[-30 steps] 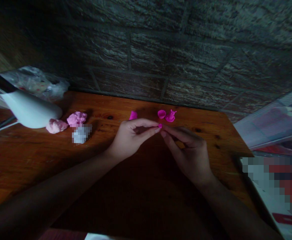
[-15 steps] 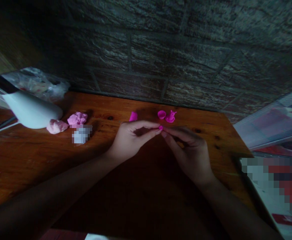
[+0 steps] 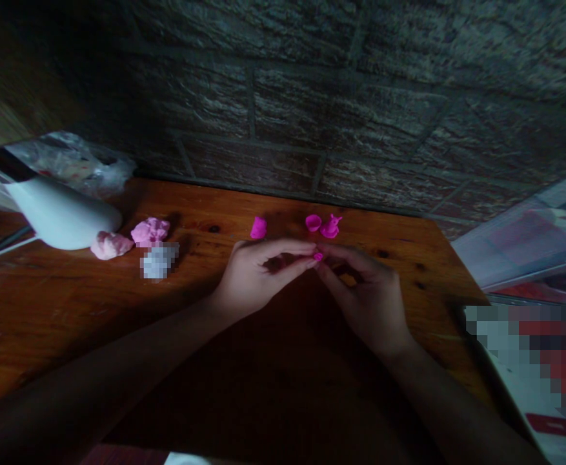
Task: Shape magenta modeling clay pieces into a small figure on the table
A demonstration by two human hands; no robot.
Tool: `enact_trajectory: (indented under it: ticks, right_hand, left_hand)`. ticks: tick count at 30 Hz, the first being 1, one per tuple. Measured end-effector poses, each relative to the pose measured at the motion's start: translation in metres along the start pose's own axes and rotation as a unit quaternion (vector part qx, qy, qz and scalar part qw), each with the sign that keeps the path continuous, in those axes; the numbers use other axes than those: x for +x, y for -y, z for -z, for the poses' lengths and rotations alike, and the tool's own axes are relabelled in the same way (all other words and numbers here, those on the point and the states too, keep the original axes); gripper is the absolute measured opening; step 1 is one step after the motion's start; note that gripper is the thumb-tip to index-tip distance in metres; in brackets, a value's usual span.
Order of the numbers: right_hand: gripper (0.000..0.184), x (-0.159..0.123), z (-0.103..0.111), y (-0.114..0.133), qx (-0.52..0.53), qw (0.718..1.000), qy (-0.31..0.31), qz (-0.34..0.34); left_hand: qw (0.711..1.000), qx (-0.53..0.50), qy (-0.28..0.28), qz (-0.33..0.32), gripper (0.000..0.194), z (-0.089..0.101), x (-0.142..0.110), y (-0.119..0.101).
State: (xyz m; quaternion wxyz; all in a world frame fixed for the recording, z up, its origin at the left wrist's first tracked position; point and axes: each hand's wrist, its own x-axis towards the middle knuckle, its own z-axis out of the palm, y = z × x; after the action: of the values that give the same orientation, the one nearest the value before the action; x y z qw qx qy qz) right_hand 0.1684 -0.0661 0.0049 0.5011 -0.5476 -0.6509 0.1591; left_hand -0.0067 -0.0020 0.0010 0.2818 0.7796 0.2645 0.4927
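Observation:
Between the fingertips of both hands is a small piece of magenta modelling clay (image 3: 318, 256). My left hand (image 3: 258, 274) pinches it from the left with thumb and forefinger, while my right hand (image 3: 367, 294) grips it from the right. Just beyond the fingers, on the wooden table, stand a magenta clay bowl shape (image 3: 313, 223) and a small magenta clay figure (image 3: 331, 227) with pointed bits on top. A magenta clay lump (image 3: 258, 227) lies behind my left hand.
At left are a pale pink lump (image 3: 111, 245), a brighter pink lump (image 3: 150, 231) and a blurred whitish lump (image 3: 159, 261). A white vase-like object (image 3: 64, 216) leans near a clear plastic bag (image 3: 84, 165). A stone-patterned wall (image 3: 283, 97) borders the wooden table (image 3: 205, 206).
Both hands' fingertips and the small clay piece have shifted slightly right and nearer to me. More of the magenta lump behind my left hand now shows.

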Motion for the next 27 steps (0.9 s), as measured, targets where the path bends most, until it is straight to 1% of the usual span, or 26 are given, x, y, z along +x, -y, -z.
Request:
enact_trajectory:
  ticks: [3, 6, 8, 10, 12, 14, 16, 20, 22, 24, 27]
  right_hand:
    - [0.023, 0.002, 0.002, 0.001, -0.011, 1.0, -0.004, 0.017]
    - [0.017, 0.003, 0.003, 0.0, -0.027, 0.999, -0.014, 0.02]
    - [0.014, 0.004, 0.004, 0.0, -0.029, 0.999, -0.019, 0.016]
    - [0.011, 0.004, 0.004, -0.001, -0.025, 0.999, -0.019, 0.014]
    - [0.009, 0.005, 0.003, -0.001, -0.021, 1.0, -0.017, 0.011]
    - [0.008, 0.005, 0.003, -0.002, -0.012, 1.0, -0.016, 0.004]
    - [0.007, 0.005, 0.002, -0.002, 0.004, 1.0, -0.014, -0.007]
    - [0.005, 0.005, 0.001, -0.005, 0.033, 0.999, -0.008, -0.032]
    - [0.006, 0.006, 0.001, -0.006, 0.042, 0.998, -0.006, -0.039]
    - [0.006, 0.006, 0.002, -0.007, 0.047, 0.998, 0.0, -0.038]
    - [0.007, 0.007, 0.002, -0.01, 0.037, 0.998, 0.038, -0.046]
  left_hand:
    - [1.0, 0.005, 0.003, 0.009, 0.018, 0.002, 0.001, 0.001]
    - [1.0, 0.022, 0.002, 0.016, 0.026, 0.011, 0.008, 0.008]
    - [0.995, 0.08, -0.029, 0.043, 0.034, 0.02, 0.015, 0.018]
    - [0.981, 0.176, -0.033, 0.072, 0.038, 0.029, 0.02, 0.031]
    - [0.967, 0.236, 0.005, 0.095, 0.036, 0.035, 0.023, 0.044]
    - [0.961, 0.249, 0.053, 0.111, 0.032, 0.038, 0.024, 0.053]
    - [0.964, 0.226, 0.082, 0.112, 0.029, 0.039, 0.023, 0.055]
    - [0.975, 0.169, 0.11, 0.098, 0.027, 0.034, 0.02, 0.048]
    - [0.98, 0.138, 0.106, 0.093, 0.029, 0.03, 0.019, 0.045]
    - [0.988, 0.087, 0.092, 0.093, 0.031, 0.025, 0.018, 0.044]
    - [0.993, -0.001, 0.055, 0.101, 0.034, 0.02, 0.016, 0.044]
